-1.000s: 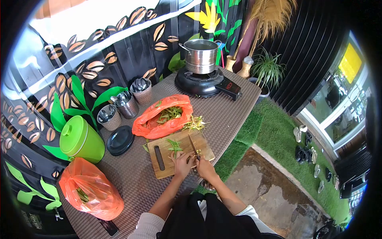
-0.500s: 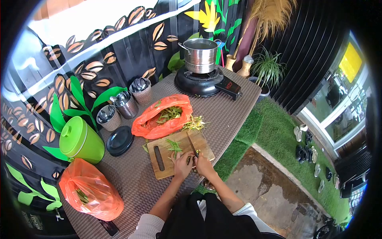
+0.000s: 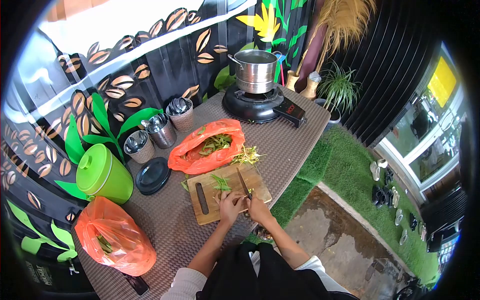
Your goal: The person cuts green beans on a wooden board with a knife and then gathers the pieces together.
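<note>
My right hand (image 3: 259,210) is closed around the handle of a knife (image 3: 243,181), whose blade points away from me over the wooden cutting board (image 3: 209,214). Right beside it, my left hand (image 3: 230,206) rests on the board with fingers curled together; what they pinch is hidden. Cut green strips (image 3: 220,182) lie just beyond the left fingertips, and small pale bits sit by the blade. Behind the board stands an open orange plastic bag (image 3: 182,161) with cut greens (image 3: 216,144) inside. A pile of pale stem ends (image 3: 247,156) lies at the bag's right side.
A steel pot (image 3: 256,75) sits on a black gas stove (image 3: 250,108) at the far end. Along the wall stand cutlery cups (image 3: 162,132), a black lid (image 3: 152,176) and a green bucket (image 3: 107,177). Another orange bag (image 3: 117,240) and a phone (image 3: 136,285) are at the left.
The view has shifted slightly. Both hands stay close together at the board's near edge, and the left fingers look a little straighter. The knife remains in my right hand.
</note>
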Motion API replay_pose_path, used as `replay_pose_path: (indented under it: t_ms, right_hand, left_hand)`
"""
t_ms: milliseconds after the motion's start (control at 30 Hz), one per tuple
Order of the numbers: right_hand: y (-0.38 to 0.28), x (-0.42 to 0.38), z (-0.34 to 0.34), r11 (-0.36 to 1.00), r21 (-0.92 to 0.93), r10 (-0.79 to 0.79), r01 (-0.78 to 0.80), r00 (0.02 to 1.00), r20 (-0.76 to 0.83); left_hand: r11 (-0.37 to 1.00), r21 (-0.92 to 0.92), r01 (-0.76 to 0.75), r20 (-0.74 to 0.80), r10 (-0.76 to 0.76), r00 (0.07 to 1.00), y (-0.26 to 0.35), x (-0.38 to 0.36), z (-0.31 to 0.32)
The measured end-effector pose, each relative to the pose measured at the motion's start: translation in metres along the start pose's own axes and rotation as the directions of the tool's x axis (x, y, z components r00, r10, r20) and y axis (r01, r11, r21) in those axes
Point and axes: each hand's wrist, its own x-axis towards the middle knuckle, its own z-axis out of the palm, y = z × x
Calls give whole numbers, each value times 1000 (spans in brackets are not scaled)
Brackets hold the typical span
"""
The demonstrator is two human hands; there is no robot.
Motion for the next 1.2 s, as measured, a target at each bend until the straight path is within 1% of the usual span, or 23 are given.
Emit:
replay_pose_path:
  t_ms: [67,133,167,233,267,300,333,367,433,467,533,567,633,667,733,800,867,933,1000,1067,1133,1200]
  right_hand:
    - [4,-8,6,1000,19,-8,8,1000,0]
    - [4,-20,15,999,-34,-44,40,991,-124]
    - [3,-20,19,998,-37,-45,41,991,-125]
    - [-8,-26,20,992,-75,93,-101,991,-99]
    - [-9,-24,19,992,-75,92,-100,991,-97]
    - [-9,-19,17,997,-45,59,-63,994,-91]
    - [-9,-14,14,1000,-13,27,-28,996,-88]
    - [-8,-10,10,999,-11,29,-30,995,-93]
    - [-6,-4,3,999,-19,45,-45,999,27]
    - [-4,-5,1,999,-19,43,-43,999,28]
    - [-4,-10,-3,1000,-10,9,-9,997,74]
    - [-3,-14,0,1000,-12,10,-9,997,73]
    - [-6,-24,11,998,-43,-41,38,995,-86]
    - [-9,-24,14,998,-43,-43,39,995,-86]
    - [-18,-26,14,996,-54,70,-73,996,-61]
    - [-15,-14,14,997,-41,56,-58,997,-54]
    - [-8,-3,14,999,-26,44,-45,998,-54]
    - [-3,3,9,1000,-1,-5,5,1000,-14]
    - [-5,-5,5,1000,6,-18,18,1000,-14]
    - [-11,-18,4,1000,12,-28,28,1000,-13]
    - [-18,-28,12,997,-63,43,-47,997,-56]
    - [-20,-21,15,996,-66,62,-65,997,-46]
  left_hand:
    - [1000,-5,17,13,-17,1000,-4,-2,2]
    - [1000,-17,23,16,-22,1000,2,-1,-1]
    - [999,-25,29,17,-29,999,4,0,-2]
    - [999,-35,26,20,-25,999,-1,1,0]
    - [999,-42,20,26,-19,999,-3,0,1]
    - [999,-41,21,28,-20,999,-2,-1,0]
    - [998,-45,40,19,-39,999,0,-1,-1]
    - [997,-50,56,9,-55,998,2,1,-2]
    - [996,-72,51,-18,-52,998,2,2,-2]
    - [995,-92,51,-45,-55,997,1,1,-2]
    - [996,-75,41,-53,-45,998,-5,1,1]
    - [998,-59,29,-60,-33,998,-7,0,2]
    - [998,-64,15,-46,-18,999,-3,0,0]
    - [998,-67,2,-33,-4,999,-2,0,-2]
    - [999,-53,-8,-25,7,1000,1,-1,-2]
    - [999,-40,-19,-11,19,1000,3,-2,-3]
    - [999,-28,-18,-30,18,999,3,-1,-2]
    - [999,-23,-22,-36,21,999,3,-2,-1]
    - [1000,-14,-18,-47,17,999,1,-2,-2]
    - [999,-40,-8,-27,7,1000,0,-3,-2]
    - [999,-44,-4,-32,2,999,-1,-2,0]
    - [999,-45,1,-32,-3,999,-2,-3,0]
